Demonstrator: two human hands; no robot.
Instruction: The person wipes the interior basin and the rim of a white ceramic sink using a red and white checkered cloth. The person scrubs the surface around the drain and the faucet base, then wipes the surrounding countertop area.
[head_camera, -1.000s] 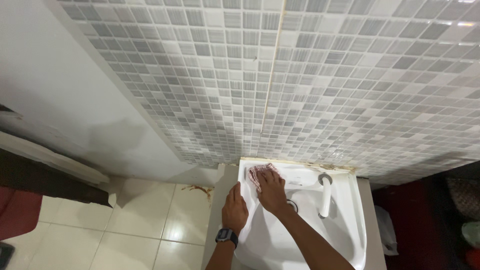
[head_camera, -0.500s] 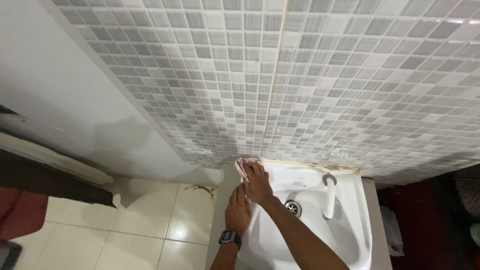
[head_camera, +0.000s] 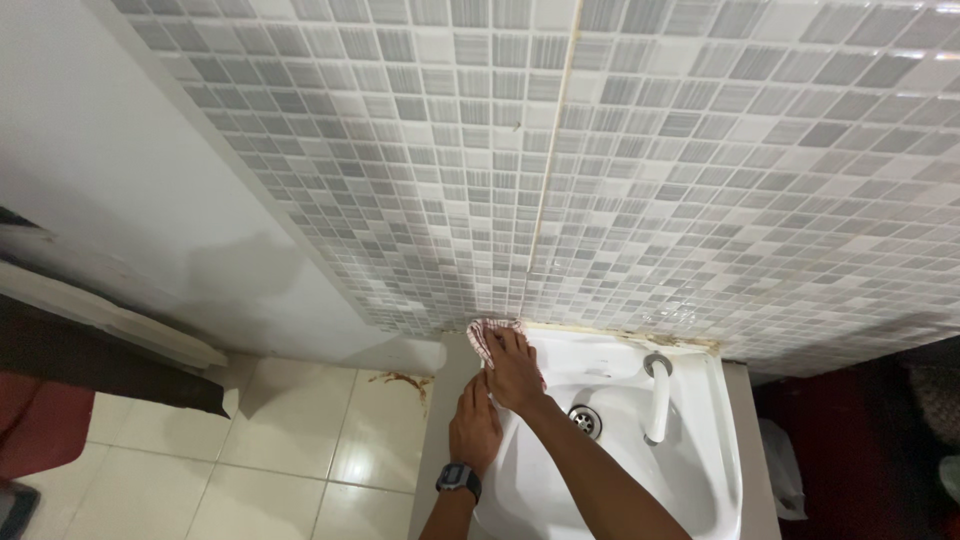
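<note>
A bathroom or washroom: a white sink (head_camera: 690, 470) with tap (head_camera: 657, 395) and drain (head_camera: 585, 420) sits at 5 o'clock below a grey mosaic-tiled wall (head_camera: 620, 170), with glossy cream floor tiles (head_camera: 270, 450) at 7 o'clock.

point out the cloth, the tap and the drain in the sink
cloth (head_camera: 484, 334), head view, on the checked fabric showing above the fingers
tap (head_camera: 656, 400), head view, on the middle of the white spout
drain (head_camera: 585, 421), head view, on the metal ring at the bottom of the basin
</note>
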